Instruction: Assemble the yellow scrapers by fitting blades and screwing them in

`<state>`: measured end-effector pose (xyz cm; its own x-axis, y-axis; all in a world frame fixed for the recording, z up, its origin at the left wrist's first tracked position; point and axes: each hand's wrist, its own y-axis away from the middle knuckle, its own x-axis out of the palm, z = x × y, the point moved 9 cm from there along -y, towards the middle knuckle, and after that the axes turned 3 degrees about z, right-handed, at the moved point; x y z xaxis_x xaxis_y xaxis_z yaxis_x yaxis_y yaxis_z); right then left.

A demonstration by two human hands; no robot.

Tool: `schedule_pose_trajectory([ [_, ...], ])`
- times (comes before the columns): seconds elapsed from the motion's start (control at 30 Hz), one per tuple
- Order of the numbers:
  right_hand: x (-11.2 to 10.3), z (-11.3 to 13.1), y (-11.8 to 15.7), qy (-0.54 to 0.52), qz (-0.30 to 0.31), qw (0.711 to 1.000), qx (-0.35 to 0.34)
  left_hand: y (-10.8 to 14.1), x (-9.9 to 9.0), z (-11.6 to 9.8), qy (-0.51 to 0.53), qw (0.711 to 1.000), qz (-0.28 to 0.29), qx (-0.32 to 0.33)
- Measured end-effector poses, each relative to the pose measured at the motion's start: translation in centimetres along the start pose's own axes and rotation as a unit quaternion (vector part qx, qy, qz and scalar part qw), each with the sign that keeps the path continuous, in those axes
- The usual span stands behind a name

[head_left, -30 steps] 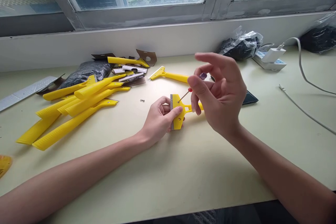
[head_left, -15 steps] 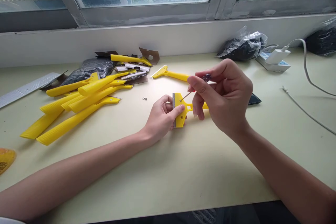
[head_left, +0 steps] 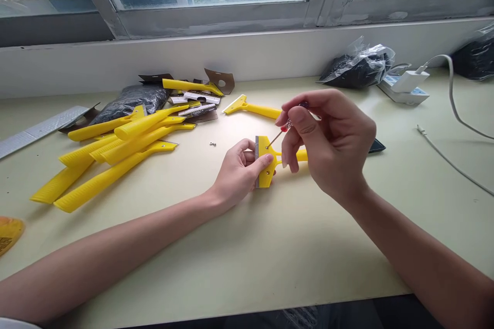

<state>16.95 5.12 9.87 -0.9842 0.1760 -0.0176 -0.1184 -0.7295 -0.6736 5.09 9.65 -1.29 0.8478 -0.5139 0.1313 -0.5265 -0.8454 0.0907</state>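
Note:
My left hand point(head_left: 241, 169) is closed on the head of a yellow scraper point(head_left: 264, 177), thumb on top and fingers beneath. A metal blade runs along the scraper's left edge, and its handle points right, partly behind my other hand. Between thumb and fingers, my right hand point(head_left: 334, 144) pinches a small screwdriver point(head_left: 284, 126) with a red collar. The screwdriver slants down left, its tip at the upper screw in the scraper head. A second screw spot shows lower on the head. Small screws point(head_left: 212, 144) lie on the table left of the scraper.
Several yellow scrapers point(head_left: 127, 149) are piled at the left, beside a black plastic bag point(head_left: 135, 103). Another scraper point(head_left: 260, 110) lies behind my hands. A power strip point(head_left: 407, 90), a cable point(head_left: 455, 162) and a bagged black bundle point(head_left: 358, 67) are at the right.
My right fingers have shifted around the screwdriver handle, so its red collar shows more. The scraper and both hands have moved very slightly right in the picture.

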Motion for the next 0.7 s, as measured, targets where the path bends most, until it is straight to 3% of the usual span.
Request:
schedule_pose_trajectory([
  [0.37, -0.61, 0.22, 0.02, 0.046, -0.067, 0.996, -0.027, 0.12, 0.03, -0.12, -0.010, 1.000, -0.004, -0.007],
  [0.57, -0.85, -0.01, -0.32, 0.091, -0.043, 0.994, -0.048, 0.15, -0.06, -0.05, -0.026, 1.000, -0.004, -0.009],
  [0.7, -0.80, 0.12, -0.32, 0.061, -0.028, 0.996, -0.056, 0.01, -0.18, -0.06, -0.033, 0.999, 0.001, 0.007],
])
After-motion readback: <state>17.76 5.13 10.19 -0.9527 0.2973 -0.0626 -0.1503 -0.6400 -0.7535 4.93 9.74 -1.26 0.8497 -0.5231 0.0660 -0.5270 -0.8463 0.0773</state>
